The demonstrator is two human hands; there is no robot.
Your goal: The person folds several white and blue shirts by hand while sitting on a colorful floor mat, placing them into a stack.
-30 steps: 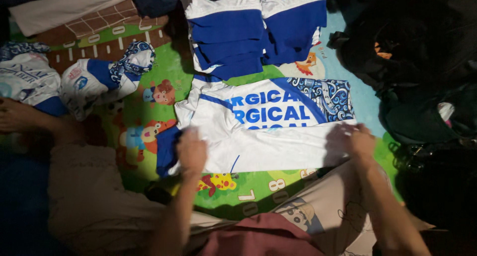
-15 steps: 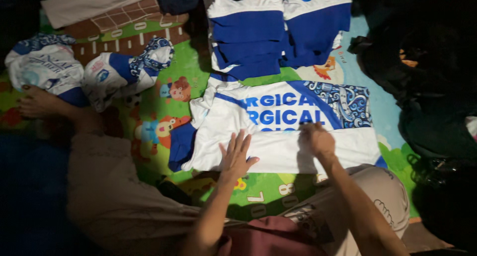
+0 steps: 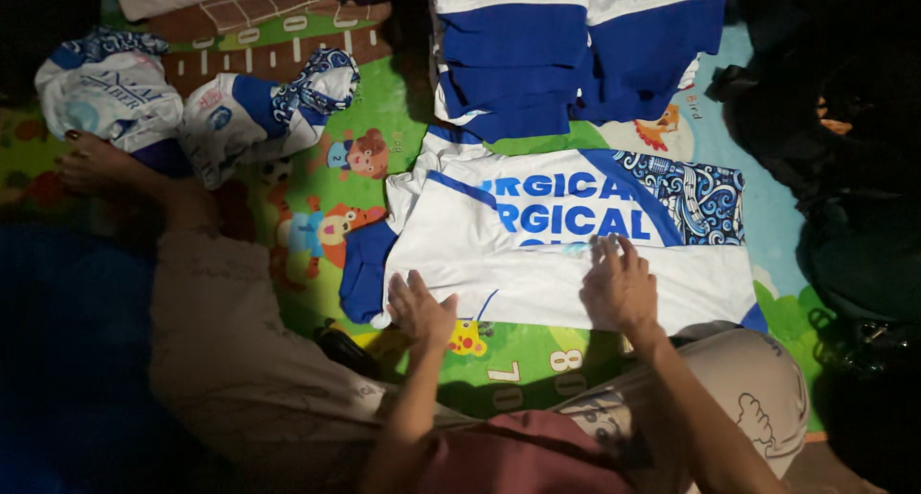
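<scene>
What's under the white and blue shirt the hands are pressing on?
The white and blue shirt lies on a colourful cartoon play mat. Both hands, left and right, rest on it. The mat directly beneath is covered.

Both hands [image 3: 518, 297] press flat on white jersey [image 3: 576, 254].

No packages, labels, signs, screens.

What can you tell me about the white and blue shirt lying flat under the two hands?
The white shirt looks like thin sports-jersey fabric, with blue lettering, a blue diagonal band and a swirl-patterned blue panel at its right. It lies flat, folded, on the colourful play mat, a blue sleeve poking out left. The left hand presses its lower left edge; the right hand rests flat on its middle.
</scene>
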